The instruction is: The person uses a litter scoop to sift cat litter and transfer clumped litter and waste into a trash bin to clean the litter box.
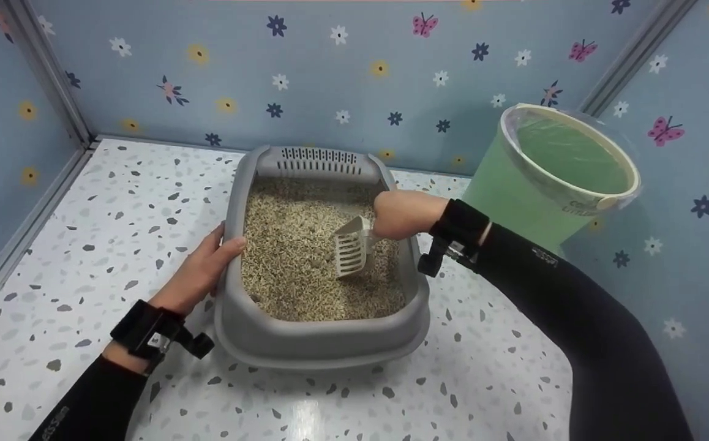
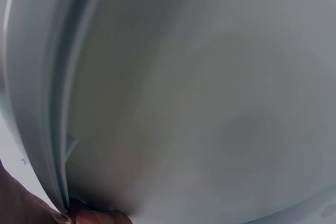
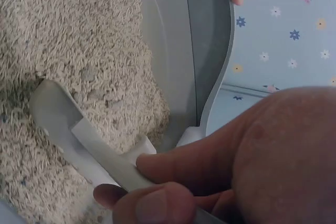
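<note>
A grey litter box (image 1: pixel 324 343) filled with beige pellet litter (image 1: pixel 293 263) stands on the speckled surface. My left hand (image 1: pixel 207 263) grips its left rim, thumb over the top edge and fingers against the outer side; in the left wrist view the fingertips (image 2: pixel 102 217) show below the rim. Over the right part of the litter, my right hand (image 1: pixel 406 214) holds a slotted litter scoop (image 1: pixel 351 251) by its handle. The right wrist view shows thumb and fingers round the handle, with the scoop head (image 3: pixel 58 111) tilted at the litter. A few darker clumps (image 3: pixel 89 74) lie beside it.
A green bin (image 1: pixel 501 190) with a clear liner bag stands right of the litter box, near the back wall. Flower-patterned walls (image 1: pixel 330 73) close off the back and both sides. The white speckled surface (image 1: pixel 116 233) extends around the box.
</note>
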The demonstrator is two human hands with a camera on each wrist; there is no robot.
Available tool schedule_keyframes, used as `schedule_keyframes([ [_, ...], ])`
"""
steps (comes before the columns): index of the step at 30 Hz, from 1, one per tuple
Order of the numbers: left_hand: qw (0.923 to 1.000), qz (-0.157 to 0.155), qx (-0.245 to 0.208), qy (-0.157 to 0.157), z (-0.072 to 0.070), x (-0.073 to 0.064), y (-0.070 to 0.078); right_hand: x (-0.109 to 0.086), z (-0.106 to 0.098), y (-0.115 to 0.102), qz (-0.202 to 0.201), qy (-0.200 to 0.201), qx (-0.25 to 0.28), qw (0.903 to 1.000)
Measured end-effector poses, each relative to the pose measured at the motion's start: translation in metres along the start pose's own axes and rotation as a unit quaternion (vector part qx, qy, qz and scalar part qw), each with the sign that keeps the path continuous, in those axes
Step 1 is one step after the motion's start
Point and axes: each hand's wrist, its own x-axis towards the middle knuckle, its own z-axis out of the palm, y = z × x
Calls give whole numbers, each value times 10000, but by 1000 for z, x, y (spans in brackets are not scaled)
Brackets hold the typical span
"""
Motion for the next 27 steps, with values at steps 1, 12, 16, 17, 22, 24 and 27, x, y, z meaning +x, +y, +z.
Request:
schedule_keyframes([
  [1,10000,-6,2,-13,0,0,0,0,1,0,4,22,33,10000],
  [12,9999,-36,-71,-77,-3,1,2,11,7,-5,-42,-90,904,9959],
  [16,9999,-25,-129,-67,-4,0,1,18,9,-5,83,-144,1249,9920],
  [17,9999,-37,-104,-59,-4,0,1,20,10,-5,143,-161,1429,9895],
  [22,10000,-77,-38,-33,-4,-1,1,33,19,-9,356,-270,2668,9627],
  [24,9999,-61,-88,-39,-3,-1,1,40,24,-12,296,-371,3098,9496],
  [27,9999,-14,-147,-41,-2,-1,0,51,34,-16,160,-565,3599,9312],
])
